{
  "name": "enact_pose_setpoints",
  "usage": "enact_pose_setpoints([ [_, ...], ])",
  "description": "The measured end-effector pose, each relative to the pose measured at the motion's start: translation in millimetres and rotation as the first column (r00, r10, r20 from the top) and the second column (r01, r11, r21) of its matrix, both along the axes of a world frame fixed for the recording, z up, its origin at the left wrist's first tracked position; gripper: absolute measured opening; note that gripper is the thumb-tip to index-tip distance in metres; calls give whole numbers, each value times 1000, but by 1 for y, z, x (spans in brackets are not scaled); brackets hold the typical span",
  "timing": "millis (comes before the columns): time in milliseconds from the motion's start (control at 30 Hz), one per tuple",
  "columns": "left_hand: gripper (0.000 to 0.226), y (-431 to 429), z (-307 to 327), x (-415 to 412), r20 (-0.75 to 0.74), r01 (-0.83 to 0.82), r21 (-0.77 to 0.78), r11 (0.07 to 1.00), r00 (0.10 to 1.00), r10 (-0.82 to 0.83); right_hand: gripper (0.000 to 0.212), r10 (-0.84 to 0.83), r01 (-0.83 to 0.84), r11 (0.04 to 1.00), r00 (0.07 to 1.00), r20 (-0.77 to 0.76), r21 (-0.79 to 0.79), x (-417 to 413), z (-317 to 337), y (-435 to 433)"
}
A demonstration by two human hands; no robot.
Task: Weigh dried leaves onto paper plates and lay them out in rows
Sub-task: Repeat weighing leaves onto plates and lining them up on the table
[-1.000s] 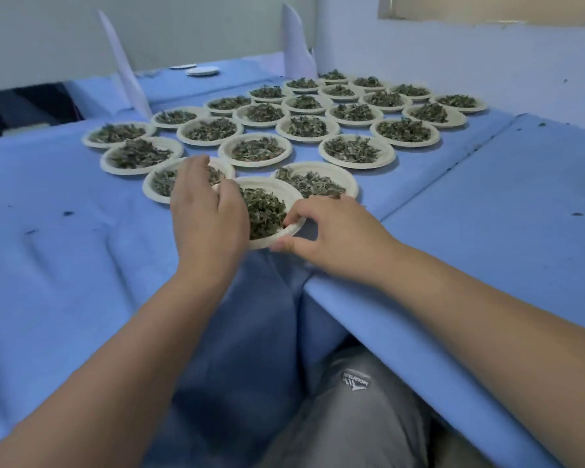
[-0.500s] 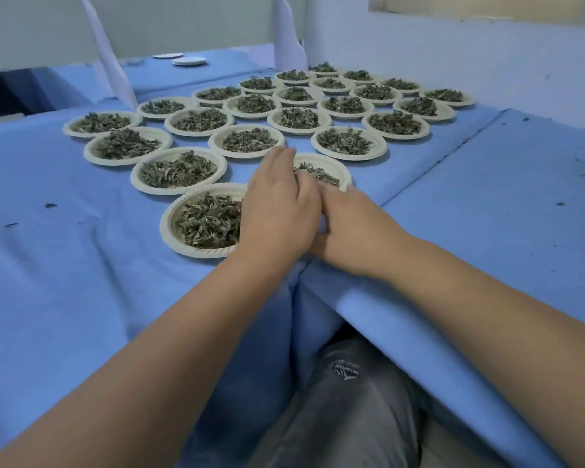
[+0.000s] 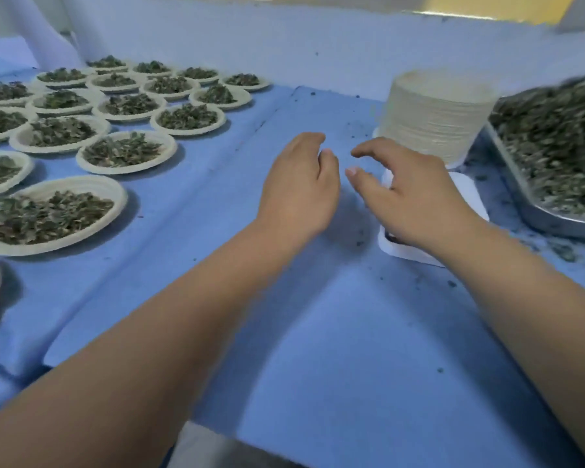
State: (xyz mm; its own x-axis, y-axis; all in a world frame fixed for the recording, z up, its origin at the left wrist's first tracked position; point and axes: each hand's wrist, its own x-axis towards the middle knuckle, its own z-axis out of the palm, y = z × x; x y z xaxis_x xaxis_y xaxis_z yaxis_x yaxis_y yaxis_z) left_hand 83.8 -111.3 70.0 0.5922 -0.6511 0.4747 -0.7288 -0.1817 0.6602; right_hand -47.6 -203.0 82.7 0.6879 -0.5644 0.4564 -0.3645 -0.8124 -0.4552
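left hand (image 3: pixel 301 187): over the blue cloth, fingers loosely curled, holding nothing
right hand (image 3: pixel 416 201): just beside the left, thumb and fingers apart and bent, nothing in its grip – it hangs above a white platform
white platform (image 3: pixel 470 197): flat, rounded corners, partly hidden by the right hand; whether it is a scale cannot be told
plate stack (image 3: pixel 436 119): tall pile of paper plates, just behind the platform
metal tray (image 3: pixel 551 224): far right, heaped with dried leaves (image 3: pixel 554 140), blurred
filled plates (image 3: pixel 51 214): rows on the left, each with a small heap of leaves, rims close together – well apart from both hands
crumbs (image 3: pixel 558 249): leaf bits scattered by the tray and across the cloth
blue cloth (image 3: pixel 318 332): covers the whole work surface, with a fold or seam running between the plate rows and the hands
wall (image 3: pixel 284 45): pale, behind the plates and stack
grey fabric (image 3: pixel 200 447): at the bottom edge, below the cloth
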Motion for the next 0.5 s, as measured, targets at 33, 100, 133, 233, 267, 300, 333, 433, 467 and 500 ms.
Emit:
enact_pose_setpoints([
  [33,43,-16,3,-5,22,37,5,999,999,-37,33,-47,47,999,999,17,3,-15,1,-14],
  [100,41,-45,9,-14,82,97,17,995,992,-98,33,-135,136,991,990,24,-10,-45,4,-40],
  [133,40,-58,12,-18,111,123,26,992,986,-125,34,-177,177,984,984,19,-19,-59,4,-53],
  [233,41,-95,21,-27,225,186,62,981,955,-195,36,-292,292,956,956,20,4,-99,4,-92],
  [267,44,-107,25,-29,270,207,77,975,937,-220,36,-340,340,940,940,21,12,-110,3,-104],
  [300,47,-119,30,-30,314,226,97,969,917,-245,35,-390,390,921,921,11,16,-121,1,-116],
  [333,50,-130,36,-32,353,238,121,964,897,-266,35,-438,438,899,899,-14,21,-130,-1,-127],
  [433,54,-165,53,-33,474,205,205,957,835,-280,45,-562,574,819,807,-183,15,-151,-9,-150],
  [467,53,-175,57,-34,506,174,241,955,817,-276,50,-588,605,796,765,-262,-20,-154,-12,-154],
  [500,50,-183,60,-35,529,138,280,950,804,-273,54,-604,621,781,727,-327,-63,-156,-15,-156],
])
